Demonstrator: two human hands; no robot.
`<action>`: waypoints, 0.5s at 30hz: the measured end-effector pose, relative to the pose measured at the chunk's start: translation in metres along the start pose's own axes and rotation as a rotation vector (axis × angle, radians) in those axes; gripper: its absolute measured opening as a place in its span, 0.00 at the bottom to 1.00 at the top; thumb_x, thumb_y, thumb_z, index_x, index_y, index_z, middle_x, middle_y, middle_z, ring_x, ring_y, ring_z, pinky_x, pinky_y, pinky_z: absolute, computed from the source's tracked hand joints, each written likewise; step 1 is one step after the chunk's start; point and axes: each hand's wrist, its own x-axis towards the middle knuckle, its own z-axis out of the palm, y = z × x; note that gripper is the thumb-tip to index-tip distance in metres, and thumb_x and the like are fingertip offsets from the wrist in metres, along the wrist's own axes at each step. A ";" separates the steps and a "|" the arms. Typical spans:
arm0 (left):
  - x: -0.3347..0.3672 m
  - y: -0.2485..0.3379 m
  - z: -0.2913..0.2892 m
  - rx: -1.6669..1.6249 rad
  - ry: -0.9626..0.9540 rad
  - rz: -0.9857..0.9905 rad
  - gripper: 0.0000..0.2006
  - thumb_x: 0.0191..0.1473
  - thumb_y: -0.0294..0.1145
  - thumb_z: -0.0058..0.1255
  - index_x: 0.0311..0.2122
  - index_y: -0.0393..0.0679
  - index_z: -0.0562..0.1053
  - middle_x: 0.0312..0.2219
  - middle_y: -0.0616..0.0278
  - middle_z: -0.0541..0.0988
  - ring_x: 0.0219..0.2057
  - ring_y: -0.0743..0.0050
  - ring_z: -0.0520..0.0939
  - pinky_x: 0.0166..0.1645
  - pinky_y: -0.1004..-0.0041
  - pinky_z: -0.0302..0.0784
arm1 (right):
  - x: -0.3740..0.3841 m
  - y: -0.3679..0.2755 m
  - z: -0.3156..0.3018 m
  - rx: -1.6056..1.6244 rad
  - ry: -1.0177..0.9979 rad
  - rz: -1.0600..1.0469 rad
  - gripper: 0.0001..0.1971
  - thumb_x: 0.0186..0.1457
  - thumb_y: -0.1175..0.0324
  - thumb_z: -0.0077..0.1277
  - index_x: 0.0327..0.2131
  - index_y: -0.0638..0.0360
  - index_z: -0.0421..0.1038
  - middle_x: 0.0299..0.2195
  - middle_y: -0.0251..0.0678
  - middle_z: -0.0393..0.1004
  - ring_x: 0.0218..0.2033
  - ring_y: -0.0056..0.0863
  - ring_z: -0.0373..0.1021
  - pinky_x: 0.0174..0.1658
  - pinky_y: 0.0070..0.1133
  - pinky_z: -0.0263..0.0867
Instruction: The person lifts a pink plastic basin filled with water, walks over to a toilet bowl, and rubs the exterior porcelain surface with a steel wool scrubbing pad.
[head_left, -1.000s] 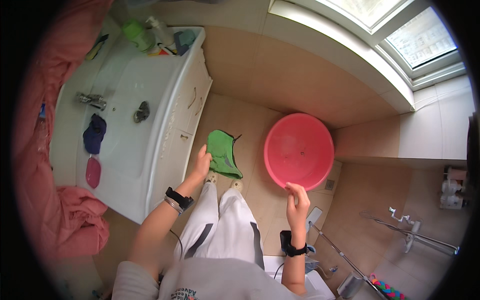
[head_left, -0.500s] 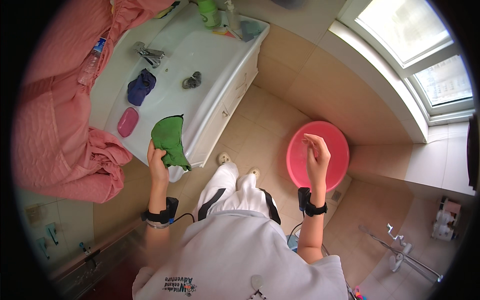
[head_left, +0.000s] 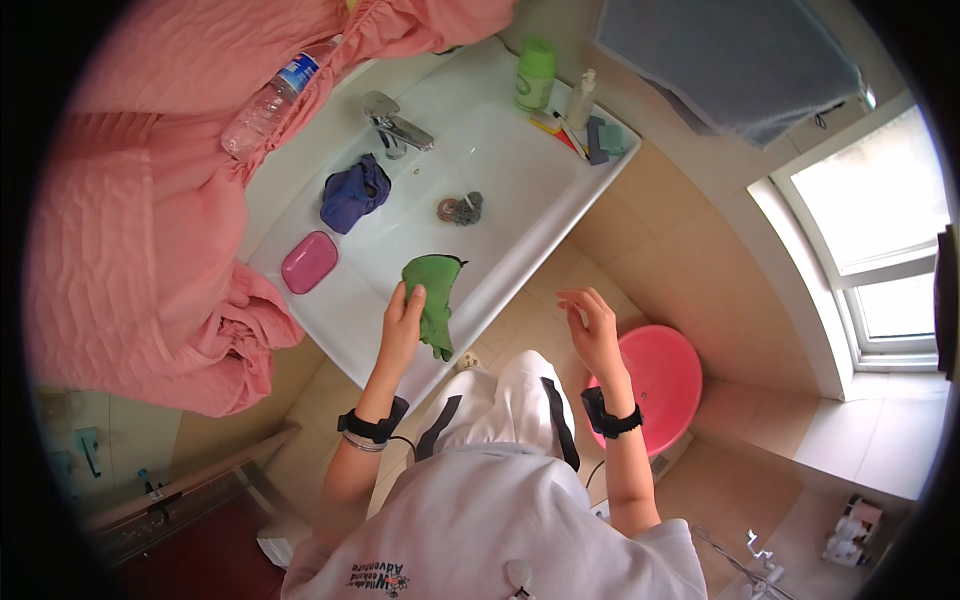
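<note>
My left hand point(head_left: 403, 322) pinches a limp green cloth point(head_left: 437, 300) with a dark edge, between thumb and fingers. The cloth hangs over the near edge of the white sink point(head_left: 400, 250). Holding nothing, my right hand point(head_left: 592, 330) is in the air between the sink and a pink basin point(head_left: 668, 375), its fingers loosely bent and apart. In the sink, a grey scrubber-like clump point(head_left: 467, 208) lies by the drain. A crumpled purple cloth point(head_left: 352, 195) and a pink soap box point(head_left: 310, 262) rest along its left side.
A faucet point(head_left: 398, 128) stands at the sink's back. A green bottle point(head_left: 535, 75), a pump bottle point(head_left: 581, 100) and sponges point(head_left: 605, 140) occupy the far corner. Pink quilted fabric point(head_left: 140, 250) with a plastic bottle point(head_left: 272, 105) covers the left. A grey towel point(head_left: 730, 65) hangs near the window.
My view has turned toward the sink. My left hand has brought the green cloth farther in over the sink. My right hand has shifted left, away from over the basin.
</note>
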 end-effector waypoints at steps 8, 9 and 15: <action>0.067 0.016 -0.003 0.154 -0.052 -0.007 0.12 0.57 0.36 0.40 0.37 0.35 0.65 0.19 0.66 0.67 0.23 0.83 0.64 0.29 0.81 0.63 | 0.139 0.007 0.049 0.015 -0.360 -0.169 0.17 0.44 0.84 0.42 0.40 0.62 0.67 0.45 0.43 0.64 0.47 0.39 0.63 0.49 0.28 0.60; 0.075 0.019 0.000 0.144 -0.022 -0.010 0.12 0.57 0.36 0.40 0.37 0.35 0.65 0.19 0.66 0.67 0.23 0.83 0.64 0.29 0.81 0.63 | 0.156 0.010 0.055 0.049 -0.445 -0.198 0.19 0.42 0.84 0.43 0.41 0.61 0.66 0.50 0.43 0.60 0.52 0.41 0.58 0.52 0.28 0.57; 0.145 0.018 0.026 0.193 -0.141 -0.091 0.12 0.56 0.36 0.41 0.38 0.36 0.65 0.19 0.61 0.70 0.21 0.80 0.67 0.27 0.75 0.65 | 0.253 0.079 0.083 0.215 -0.871 -0.226 0.16 0.37 0.83 0.43 0.34 0.59 0.61 0.54 0.40 0.58 0.57 0.35 0.52 0.56 0.26 0.51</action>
